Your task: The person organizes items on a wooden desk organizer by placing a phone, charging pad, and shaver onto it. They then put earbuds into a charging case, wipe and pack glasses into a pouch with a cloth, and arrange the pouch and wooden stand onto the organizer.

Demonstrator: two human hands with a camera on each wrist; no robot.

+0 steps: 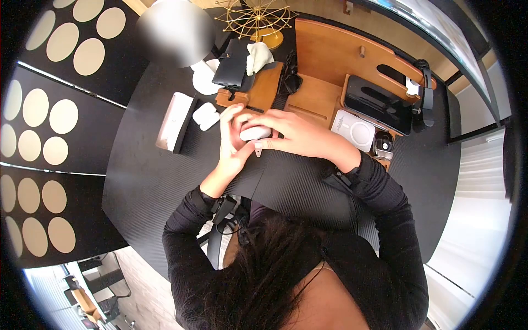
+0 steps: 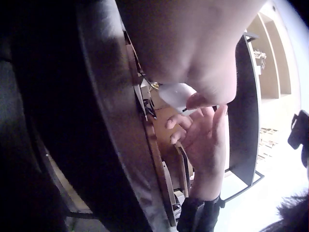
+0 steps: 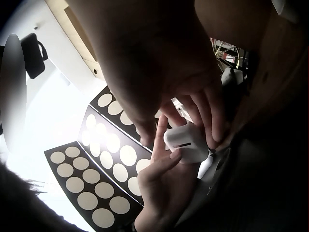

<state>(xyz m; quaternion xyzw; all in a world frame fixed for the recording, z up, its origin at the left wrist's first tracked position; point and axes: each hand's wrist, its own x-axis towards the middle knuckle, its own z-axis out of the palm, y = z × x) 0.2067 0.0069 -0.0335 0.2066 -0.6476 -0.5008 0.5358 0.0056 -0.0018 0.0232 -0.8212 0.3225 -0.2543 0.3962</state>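
Observation:
My left hand [image 1: 234,137] holds a white earbud case [image 1: 256,132] over the front of the desk, its thumb and fingers around the sides. In the right wrist view the case [image 3: 186,142] shows a dark slot on one face, with the left thumb [image 3: 166,164] against its edge. My right hand [image 1: 300,133] reaches across from the other side, fingers extended over the case and fingertips at its edge. The left wrist view shows the right hand [image 2: 205,137] with its fingers spread. Parts of the case are hidden behind both hands.
A white box [image 1: 176,122] and a rounded white item [image 1: 206,115] lie to the left. Behind are a black wallet [image 1: 231,69], a pale cloth [image 1: 258,58] and a gold wheel ornament [image 1: 258,19]. A wooden organizer [image 1: 341,55] and white charger [image 1: 355,129] stand right.

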